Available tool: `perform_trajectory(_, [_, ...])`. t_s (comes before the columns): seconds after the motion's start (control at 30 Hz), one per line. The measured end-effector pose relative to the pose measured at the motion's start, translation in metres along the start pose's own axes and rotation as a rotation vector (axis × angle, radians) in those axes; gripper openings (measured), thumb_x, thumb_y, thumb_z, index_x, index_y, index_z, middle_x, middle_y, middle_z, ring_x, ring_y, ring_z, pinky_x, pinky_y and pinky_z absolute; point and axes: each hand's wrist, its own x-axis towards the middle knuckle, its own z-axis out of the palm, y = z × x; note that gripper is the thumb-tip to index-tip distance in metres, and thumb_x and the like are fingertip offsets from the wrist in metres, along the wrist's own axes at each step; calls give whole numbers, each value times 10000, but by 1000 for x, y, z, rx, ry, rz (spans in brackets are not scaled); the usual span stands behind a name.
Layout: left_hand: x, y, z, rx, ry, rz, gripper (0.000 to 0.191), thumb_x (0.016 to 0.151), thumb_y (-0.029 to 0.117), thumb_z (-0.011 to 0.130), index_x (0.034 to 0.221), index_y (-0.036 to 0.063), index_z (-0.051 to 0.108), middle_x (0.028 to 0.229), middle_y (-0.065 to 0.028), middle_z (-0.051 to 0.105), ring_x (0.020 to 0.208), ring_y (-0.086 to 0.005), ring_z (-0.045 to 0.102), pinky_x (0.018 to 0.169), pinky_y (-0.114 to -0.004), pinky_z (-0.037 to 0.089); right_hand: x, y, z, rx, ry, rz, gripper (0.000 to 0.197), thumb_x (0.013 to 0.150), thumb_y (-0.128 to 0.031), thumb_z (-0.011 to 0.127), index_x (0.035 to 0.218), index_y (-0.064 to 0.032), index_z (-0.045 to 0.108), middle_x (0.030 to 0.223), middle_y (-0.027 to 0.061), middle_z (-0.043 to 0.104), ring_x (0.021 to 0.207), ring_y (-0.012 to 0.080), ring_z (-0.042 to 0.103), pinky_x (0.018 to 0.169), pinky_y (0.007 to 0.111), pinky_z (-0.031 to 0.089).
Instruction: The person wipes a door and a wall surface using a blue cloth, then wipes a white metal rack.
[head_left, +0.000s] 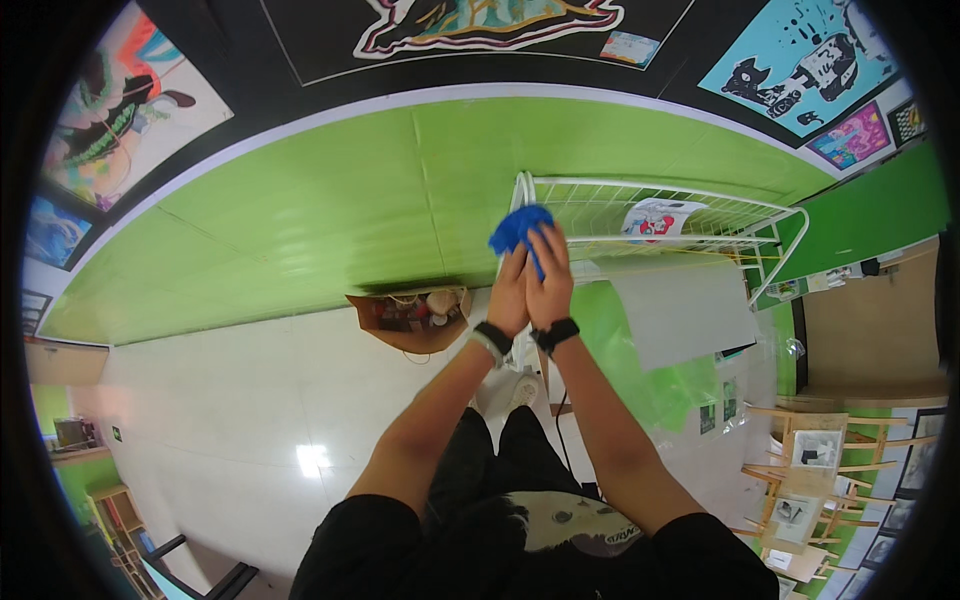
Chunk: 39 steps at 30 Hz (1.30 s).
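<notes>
A crumpled blue cloth (520, 227) is between the fingers of my two hands, near the left end of a white wire rack (667, 238). My left hand (511, 294) and my right hand (550, 281) are pressed close together at the palms, with the cloth bunched at the fingertips. Both wrists wear dark bands. A paper with a red and grey drawing (658, 220) lies in the rack, and a large grey-white sheet (675, 307) hangs below it on the right.
A brown paper bag (412, 334) filled with small items stands on the floor against the green wall (315, 225). Clear plastic wrapping (675, 397) is at the right. Wooden easels (814, 465) with drawings stand farther right. A dark cable (560, 435) runs beside my legs.
</notes>
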Motion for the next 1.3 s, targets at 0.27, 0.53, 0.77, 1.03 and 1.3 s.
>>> perform_trajectory(0.27, [73,-19,-26,58,70,84,403,834,111,502,1212,-30,505,1339,-251,405,1193,-450,402,1047,-473,311,72,-2,14,-54,-73,-52,387,833,-8,523,1217,-55,545,1337,149,444,1260,355,385,1045,400,331])
perform_trajectory(0.53, [-47,-41,0,1,-127,-93,443,825,132,523,1246,-1,489,1341,-239,403,1198,-422,399,1023,-433,346,-39,17,22,-133,-255,-67,383,795,29,525,1175,-5,548,1320,145,446,1312,363,308,1074,432,286])
perform_trajectory(0.77, [-100,-39,17,180,-311,-39,432,793,85,544,1211,-16,510,1281,-259,445,1178,-419,426,1004,-431,365,-100,42,15,-154,-402,118,364,804,-14,518,1165,-27,567,1294,126,476,1288,331,359,1043,434,319])
perform_trajectory(1.03, [-51,42,11,175,-195,-59,433,800,21,511,1228,-31,478,1355,-200,404,1182,-436,428,1029,-454,345,-48,28,-57,466,-115,531,251,868,-19,503,1093,-27,614,1183,110,577,1135,260,527,979,302,381])
perform_trajectory(1.3, [73,54,116,238,-253,291,471,778,18,514,1245,-24,473,1396,-154,379,1209,-404,413,1060,-448,308,9,106,-119,134,236,492,384,888,-90,505,1263,-3,503,1330,173,452,1199,290,461,1023,336,338])
